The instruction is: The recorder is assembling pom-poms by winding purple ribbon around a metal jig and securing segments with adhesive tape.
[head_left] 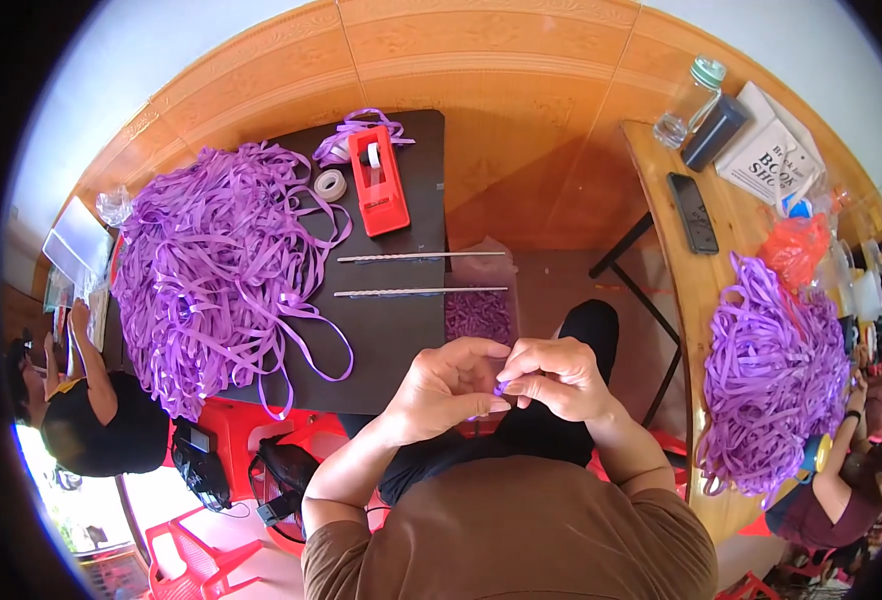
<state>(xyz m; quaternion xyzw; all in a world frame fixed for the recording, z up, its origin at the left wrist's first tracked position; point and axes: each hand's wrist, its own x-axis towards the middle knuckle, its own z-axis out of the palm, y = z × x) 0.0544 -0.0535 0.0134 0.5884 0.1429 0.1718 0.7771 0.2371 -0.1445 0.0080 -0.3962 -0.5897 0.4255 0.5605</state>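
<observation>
In front of my body, my left hand (449, 388) and my right hand (559, 378) meet, fingertips pinched together on a small piece of purple ribbon (501, 388). Most of that piece is hidden by the fingers. Left of my hands, a dark table (391, 335) carries a big tangled heap of purple ribbon (211, 260). Two thin metal rods (421, 257) lie parallel across the table, their ends jutting past its right edge. Beneath those ends, a clear container (511, 262) on the floor holds many small purple ribbon pieces (478, 315).
A red tape dispenser (386, 205) and a tape roll (330, 185) sit on the dark table. On the wooden table (651, 160) at right are a phone (692, 213), a bottle (688, 105) and another ribbon heap (771, 370). People work at far left and right. Red stools (186, 555) stand behind.
</observation>
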